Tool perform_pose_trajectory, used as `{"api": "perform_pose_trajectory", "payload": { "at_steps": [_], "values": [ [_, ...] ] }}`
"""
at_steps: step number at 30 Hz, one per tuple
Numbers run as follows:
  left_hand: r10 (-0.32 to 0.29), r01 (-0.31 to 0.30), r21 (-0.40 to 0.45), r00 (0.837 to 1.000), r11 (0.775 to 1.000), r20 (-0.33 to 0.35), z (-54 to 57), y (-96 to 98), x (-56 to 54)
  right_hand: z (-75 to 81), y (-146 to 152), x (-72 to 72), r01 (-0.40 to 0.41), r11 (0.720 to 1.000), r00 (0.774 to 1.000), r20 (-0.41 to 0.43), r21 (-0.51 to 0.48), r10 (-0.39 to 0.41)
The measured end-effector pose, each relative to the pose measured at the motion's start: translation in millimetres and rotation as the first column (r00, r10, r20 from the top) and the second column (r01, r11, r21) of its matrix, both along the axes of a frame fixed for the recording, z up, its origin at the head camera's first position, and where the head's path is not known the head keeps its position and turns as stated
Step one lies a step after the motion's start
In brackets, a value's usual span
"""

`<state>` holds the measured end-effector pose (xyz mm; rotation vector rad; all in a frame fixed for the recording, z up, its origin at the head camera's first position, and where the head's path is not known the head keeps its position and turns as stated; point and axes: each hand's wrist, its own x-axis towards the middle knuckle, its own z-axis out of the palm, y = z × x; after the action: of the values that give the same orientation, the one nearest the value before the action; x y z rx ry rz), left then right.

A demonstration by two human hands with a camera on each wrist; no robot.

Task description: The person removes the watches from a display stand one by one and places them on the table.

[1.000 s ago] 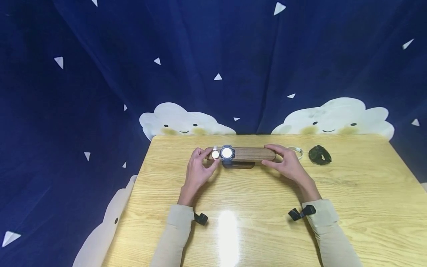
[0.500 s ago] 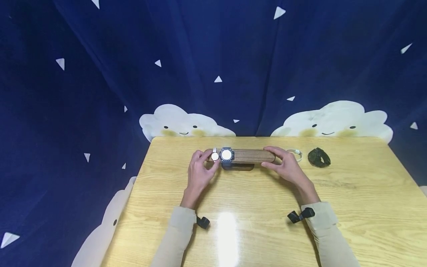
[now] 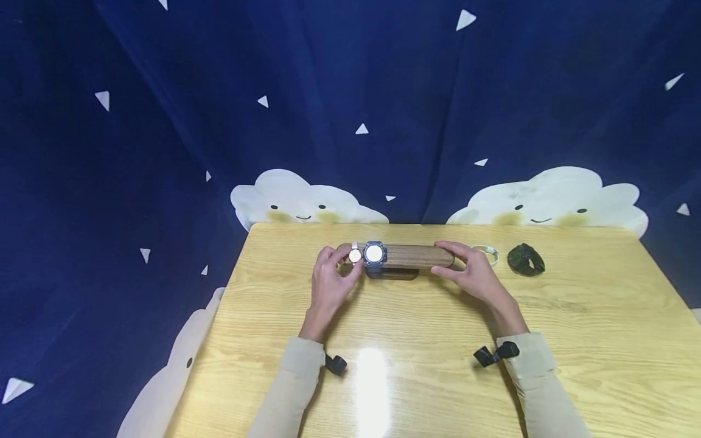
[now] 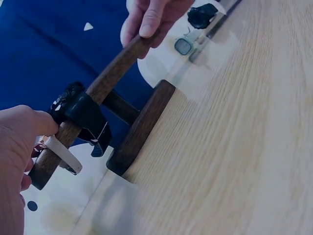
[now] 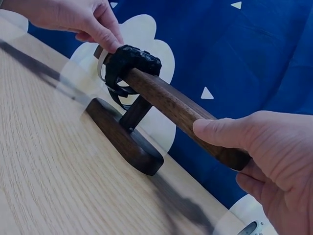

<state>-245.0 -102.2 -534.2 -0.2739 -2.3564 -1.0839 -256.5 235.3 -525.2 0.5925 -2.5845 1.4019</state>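
A dark wooden watch stand [image 3: 413, 256] with a long rounded bar on a short post and base stands near the table's back edge. Two watches are strapped round the bar's left part: a small white-strapped wristwatch [image 3: 355, 255] and, to its right, a bulkier black wristwatch [image 3: 375, 253]. My left hand [image 3: 330, 278] pinches the small wristwatch at the bar's left end, thumb tip close to the black one. With thumb and fingers, my right hand [image 3: 474, 273] grips the bar's right end. In the right wrist view, the stand's base [image 5: 124, 137] rests on the table.
Right of my right hand, a pale-strapped watch [image 3: 490, 252] lies on the wooden table [image 3: 438, 377], with a dark-strapped watch [image 3: 526, 260] beyond it. Behind the table hangs a dark blue curtain [image 3: 306, 79] with clouds and triangles.
Both hands keep their places on the stand and the small wristwatch. The head view shifts slightly; the stand and watches otherwise look the same.
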Motion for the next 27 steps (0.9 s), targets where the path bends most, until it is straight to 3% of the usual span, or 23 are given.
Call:
{"api": "perform_pose_trajectory", "payload": {
  "at_steps": [11, 27],
  "values": [
    [-0.031, 0.031, 0.040, 0.999, 0.999, -0.011, 2.0, 0.8, 0.9, 0.5, 0.5, 0.2, 0.021, 1.000, 0.999, 0.034, -0.002, -0.020],
    [-0.026, 0.026, 0.011, 1.000, 1.000, -0.005, 4.1, -3.2, 0.1, 1.6, 0.2, 0.2, 0.009, 1.000, 0.999, 0.049, -0.026, -0.007]
  ]
}}
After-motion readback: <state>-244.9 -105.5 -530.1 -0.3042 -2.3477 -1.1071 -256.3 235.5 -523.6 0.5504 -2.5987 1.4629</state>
